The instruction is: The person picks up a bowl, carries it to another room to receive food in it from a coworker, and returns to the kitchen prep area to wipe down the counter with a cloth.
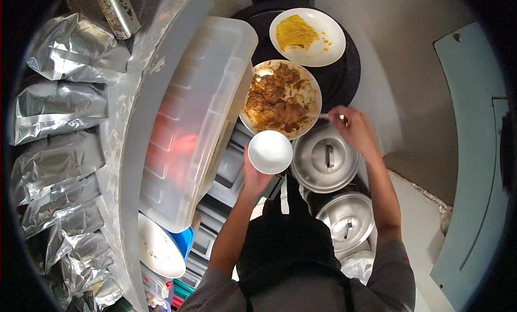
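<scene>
My left hand [255,172] is closed round the side of a small white bowl [270,152], which looks bare inside. The bowl is held just below a white plate [316,96] of brown saucy food [274,96]. Over the right edge of that plate, my right hand [347,123] grips the handle of a utensil [323,116], whose far end reaches into the food and is hard to make out. Behind it, a second white plate [328,56] bears yellow food [295,32].
Two lidded steel pots [309,161] [344,217] stand below my right hand. A translucent plastic box [194,118] is on the left, with foil packets [62,107] beyond a worn ledge [126,107]. An oval white dish [159,247] lies lower left.
</scene>
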The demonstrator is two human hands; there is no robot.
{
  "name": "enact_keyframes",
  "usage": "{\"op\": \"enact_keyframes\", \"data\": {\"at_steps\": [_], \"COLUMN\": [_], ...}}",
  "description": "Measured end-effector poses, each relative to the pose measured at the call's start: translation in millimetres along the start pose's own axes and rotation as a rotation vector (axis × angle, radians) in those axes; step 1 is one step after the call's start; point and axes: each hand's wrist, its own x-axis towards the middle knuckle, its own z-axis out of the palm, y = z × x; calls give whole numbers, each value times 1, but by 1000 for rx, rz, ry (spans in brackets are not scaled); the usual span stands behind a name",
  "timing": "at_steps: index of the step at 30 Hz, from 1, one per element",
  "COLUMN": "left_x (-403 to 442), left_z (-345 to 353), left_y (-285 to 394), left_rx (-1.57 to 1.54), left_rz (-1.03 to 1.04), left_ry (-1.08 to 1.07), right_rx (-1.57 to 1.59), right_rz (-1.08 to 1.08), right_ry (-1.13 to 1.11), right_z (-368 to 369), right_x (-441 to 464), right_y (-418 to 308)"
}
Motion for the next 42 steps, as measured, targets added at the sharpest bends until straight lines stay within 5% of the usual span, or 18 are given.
{"op": "enact_keyframes", "data": {"at_steps": [6,12,21,24,27,32,34,38,42], "left_x": [17,20,-1,-10,-26,-45,-55,-46,-48], "left_z": [-13,-35,-57,-64,-77,-91,-84,-98,-86], "left_y": [-11,-23,-21,-17,-15,-18,-17,-15,-8], "left_rx": [-121,-183,-108,-71,-150,83,323,-23,-55], "left_rz": [-47,8,-8,-31,-118,29,193,-26,-60], "left_ry": [-90,-118,-33,37,-18,-103,-127,-5,51], "right_rx": [-303,-182,-661,-540,-214,156,142,8,-125], "right_rz": [-288,-261,-152,64,242,149,144,283,287], "right_ry": [27,211,255,196,-136,-175,-101,-69,25], "right_z": [44,42,32,45,61,140,161,165,164], "right_x": [-50,-46,-9,-4,3,8,16,21,17], "right_y": [-25,-16,5,-7,-18,0,1,-28,-42]}}
